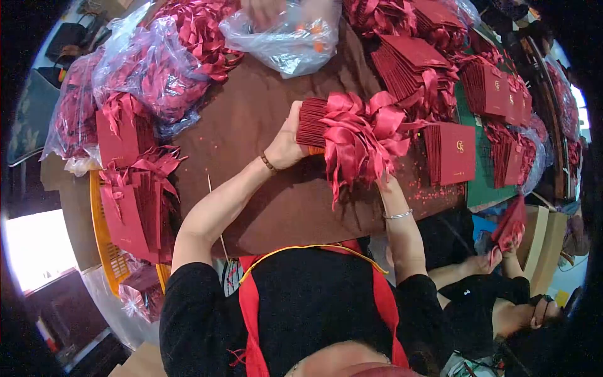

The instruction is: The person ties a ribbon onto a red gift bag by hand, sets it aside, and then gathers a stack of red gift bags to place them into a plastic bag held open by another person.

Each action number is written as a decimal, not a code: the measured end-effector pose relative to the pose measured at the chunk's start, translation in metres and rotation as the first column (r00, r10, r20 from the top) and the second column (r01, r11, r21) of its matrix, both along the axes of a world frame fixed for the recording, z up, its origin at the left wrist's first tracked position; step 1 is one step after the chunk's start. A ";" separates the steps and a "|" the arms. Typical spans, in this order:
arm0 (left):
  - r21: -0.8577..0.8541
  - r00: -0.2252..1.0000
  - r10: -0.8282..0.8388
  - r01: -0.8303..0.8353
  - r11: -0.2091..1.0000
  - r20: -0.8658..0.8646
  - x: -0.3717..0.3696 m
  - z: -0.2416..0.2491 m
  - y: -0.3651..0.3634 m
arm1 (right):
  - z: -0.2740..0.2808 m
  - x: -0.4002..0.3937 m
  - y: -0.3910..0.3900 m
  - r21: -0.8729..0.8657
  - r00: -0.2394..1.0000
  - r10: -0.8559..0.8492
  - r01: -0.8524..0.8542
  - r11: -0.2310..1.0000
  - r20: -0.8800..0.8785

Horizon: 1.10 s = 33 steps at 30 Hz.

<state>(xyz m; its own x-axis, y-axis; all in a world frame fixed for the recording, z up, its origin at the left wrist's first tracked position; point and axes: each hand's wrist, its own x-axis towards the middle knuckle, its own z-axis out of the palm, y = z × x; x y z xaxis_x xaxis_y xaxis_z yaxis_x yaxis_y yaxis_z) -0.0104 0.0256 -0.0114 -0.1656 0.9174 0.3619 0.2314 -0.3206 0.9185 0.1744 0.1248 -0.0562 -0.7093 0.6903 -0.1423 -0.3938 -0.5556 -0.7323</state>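
Observation:
A thick stack of flat dark red paper gift bags (311,122) with shiny red ribbons (358,135) is held up over the brown-covered table. My left hand (292,141), beaded bracelet at the wrist, is closed round the stack's left end. Bunched ribbons spread over the stack's right side. Beneath them reaches my right hand (383,180), with a silver bangle on that arm; its fingers are hidden behind the ribbons. Just right of the ribbons, another pile of red bags (455,154) with a gold logo stands on the table.
Stacks of ribboned red bags (414,63) line the back right. Plastic-wrapped bundles (157,75) lie at the left, above a yellow basket (112,232). Another person's hands touch a clear plastic bag (286,41) at the far side. A co-worker (490,301) sits at the right holding something red.

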 end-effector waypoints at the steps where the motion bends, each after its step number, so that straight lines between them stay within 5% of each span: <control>1: -0.002 0.999 0.038 -0.038 0.999 -0.016 0.000 -0.003 0.002 | 0.001 -0.001 0.000 0.006 1.000 -0.001 0.001 1.000 -0.002; 5: -0.079 0.982 0.185 -0.182 0.980 0.028 0.006 0.002 0.007 | 0.009 -0.002 0.004 0.053 1.000 -0.025 0.026 0.998 -0.009; 6: -0.151 0.974 0.205 -0.219 0.964 -0.099 0.008 0.027 0.002 | 0.012 -0.002 0.006 0.066 0.999 -0.042 0.043 0.997 -0.015; 11: 0.138 0.932 0.281 -0.254 0.957 -0.230 0.016 0.051 0.001 | 0.040 -0.003 0.005 0.179 0.995 -0.098 0.101 0.979 -0.030; 14: 0.034 0.904 0.329 -0.333 0.942 -0.274 0.008 0.059 -0.002 | 0.055 -0.014 0.004 0.260 0.995 -0.098 0.099 0.960 -0.016; 20: -0.020 0.954 0.281 -0.284 0.959 -0.103 -0.036 0.097 -0.011 | 0.086 -0.058 -0.011 0.451 0.997 -0.017 -0.017 0.892 0.072; 21: 0.088 0.966 0.259 -0.257 0.962 -0.006 -0.048 0.099 -0.009 | 0.097 -0.065 -0.013 0.490 0.996 0.007 -0.053 0.870 0.094; 22: -0.021 0.962 0.242 -0.242 0.970 0.123 -0.063 0.102 -0.012 | 0.113 -0.072 -0.012 0.541 0.989 0.058 -0.123 0.832 0.136; 24: 0.162 0.945 0.325 -0.315 0.935 -0.034 -0.088 0.107 -0.018 | 0.141 -0.085 0.006 0.654 0.951 0.179 -0.304 0.693 0.252; 26: -0.066 0.906 0.424 -0.423 0.904 0.004 -0.122 0.142 -0.044 | 0.152 -0.109 0.044 0.730 0.877 0.363 -0.469 0.497 0.316; 28: 0.154 0.913 0.268 -0.326 0.933 0.309 -0.183 0.116 -0.069 | 0.169 -0.141 0.078 0.728 0.747 0.614 -0.567 0.386 0.256; 29: 0.152 0.713 0.480 -0.625 0.766 0.511 -0.183 0.118 -0.067 | 0.177 -0.161 0.089 0.775 0.808 0.485 -0.529 0.346 0.335; 31: 0.104 0.781 0.351 -0.464 0.880 0.517 -0.226 0.122 -0.083 | 0.175 -0.201 0.106 0.673 0.908 0.385 -0.391 0.628 0.168; 32: 0.203 0.852 0.217 -0.347 0.916 0.477 -0.246 0.113 -0.089 | 0.170 -0.218 0.120 0.627 0.906 0.312 -0.422 0.654 0.285; 33: 0.236 0.835 0.285 -0.431 0.871 0.472 -0.259 0.103 -0.092 | 0.163 -0.229 0.130 0.589 0.858 0.234 -0.489 0.643 0.457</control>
